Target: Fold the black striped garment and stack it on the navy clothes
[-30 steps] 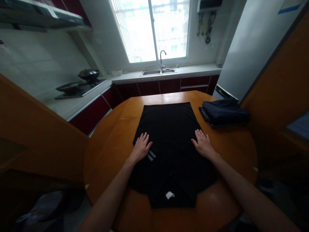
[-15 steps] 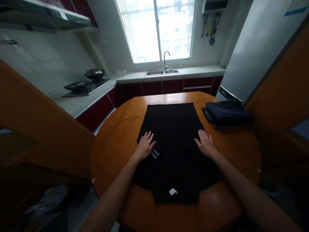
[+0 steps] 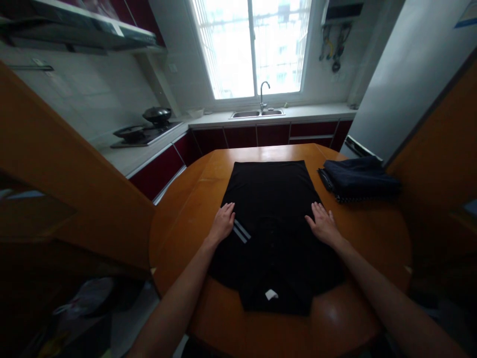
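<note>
Two hands press flat on a black shirt (image 3: 274, 219) spread over the round wooden desk (image 3: 179, 223), and neither grips anything. Starting at the left, the left hand (image 3: 222, 223) lies palm down with fingers straight on the shirt's left edge, just beside two pale stripes (image 3: 242, 231) on the folded-in sleeve; a sideways drag here could, I judge, pull that sleeve out of line or bunch the cloth. In the middle the garment lies smooth, its near end with a small white tag (image 3: 272, 294) close to the desk's rim, so a tug toward the body might let it slide over the edge. The right hand (image 3: 324, 224) is likewise open and flat on the right edge; uneven pressure between the two sides would likely skew the shirt. Further right, apart from the shirt, a folded dark garment (image 3: 359, 179) rests on the desk, where a wide sweep of the arm could knock it askew.
</note>
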A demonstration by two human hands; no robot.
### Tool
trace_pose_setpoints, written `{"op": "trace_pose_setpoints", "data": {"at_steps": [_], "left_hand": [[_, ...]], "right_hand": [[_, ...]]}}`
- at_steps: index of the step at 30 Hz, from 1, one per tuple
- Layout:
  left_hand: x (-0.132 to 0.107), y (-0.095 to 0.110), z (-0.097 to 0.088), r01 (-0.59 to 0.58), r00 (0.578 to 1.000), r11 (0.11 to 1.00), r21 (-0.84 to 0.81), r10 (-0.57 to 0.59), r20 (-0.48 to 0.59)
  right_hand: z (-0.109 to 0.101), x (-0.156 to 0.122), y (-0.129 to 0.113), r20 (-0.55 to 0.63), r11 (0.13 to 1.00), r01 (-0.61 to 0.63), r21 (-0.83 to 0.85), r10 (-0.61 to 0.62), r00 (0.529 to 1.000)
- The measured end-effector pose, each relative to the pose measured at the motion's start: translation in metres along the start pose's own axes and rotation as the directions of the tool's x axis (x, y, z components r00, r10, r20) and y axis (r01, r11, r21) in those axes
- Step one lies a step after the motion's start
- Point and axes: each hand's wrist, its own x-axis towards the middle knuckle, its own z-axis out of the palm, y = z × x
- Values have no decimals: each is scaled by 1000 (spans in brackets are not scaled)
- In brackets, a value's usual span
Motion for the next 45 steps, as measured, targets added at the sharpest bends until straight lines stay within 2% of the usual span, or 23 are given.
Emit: {"op": "trace_pose_setpoints", "data": {"at_steps": [3, 7, 14, 20, 24, 29, 33, 36, 39, 42, 44, 45], "left_hand": [[1, -10, 0, 53, 999, 999, -5, -53, 2], [1, -14, 1, 64, 998, 998, 10, -64, 23], [3, -16, 0, 51, 997, 997, 51, -54, 60], [3, -16, -4, 28, 989, 994, 108, -44, 144], [3, -17, -5, 29, 989, 993, 116, -45, 138], [2, -14, -5, 40, 992, 994, 101, -52, 118], [0, -9, -7, 65, 990, 992, 108, -78, 121], [0, -6, -11, 70, 989, 991, 113, -84, 121], [0, 2, -21, 89, 990, 992, 90, -99, 105], [-9, 23, -41, 34, 999, 999, -2, -34, 42], [-26, 45, -57, -82, 995, 987, -137, 90, 48], [-39, 58, -64, -139, 983, 965, -220, 161, 84]], "right_hand": [[-1, -1, -1, -2, 1000, -5, 4, 5, 1000], [-2, -1, -1, -6, 1000, -2, 10, 2, 1000], [0, -1, 0, -23, 999, 9, 48, -8, 1000], [-6, -6, -3, -33, 997, -9, 71, 11, 999], [-10, -7, -4, -43, 997, -17, 81, 21, 999], [-13, -6, -3, -86, 992, -15, 122, 25, 996], [-25, -8, -9, -179, 975, 22, 221, 18, 984], [-43, -23, -24, -270, 914, 178, 364, -79, 959], [-61, -59, -46, -282, 779, 385, 496, -275, 919], [-69, -103, -63, -149, 665, 511, 544, -523, 839], [-67, -128, -67, -26, 623, 537, 569, -639, 768], [-65, -137, -67, 33, 614, 533, 582, -673, 739]]}}
